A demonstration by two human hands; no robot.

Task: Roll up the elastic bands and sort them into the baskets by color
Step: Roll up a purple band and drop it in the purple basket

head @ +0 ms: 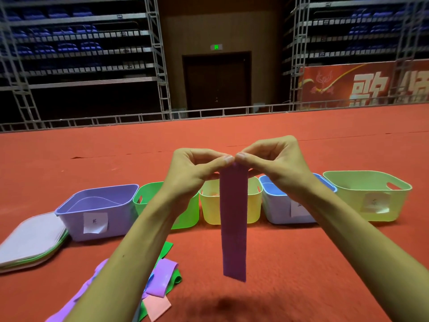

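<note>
A purple basket point(97, 212) stands leftmost on the red floor point(301, 263), loose bands point(162, 275) heaped before it. The left hand point(197, 173) and right hand point(274, 166), raised together, each pinch the top edge of a purple elastic band point(233, 228) hanging straight down before the yellow basket point(210, 205).

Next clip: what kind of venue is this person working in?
Probably an indoor sports arena or hall: tiered blue seats on metal scaffolding, a wide red floor, and a lit exit sign over a dark doorway.

Warm overhead light brightens the floor point(301, 263); the stands point(76, 43) behind are dim. A soft shadow point(222, 303) lies below. Edges bow, slightly blurred.
</note>
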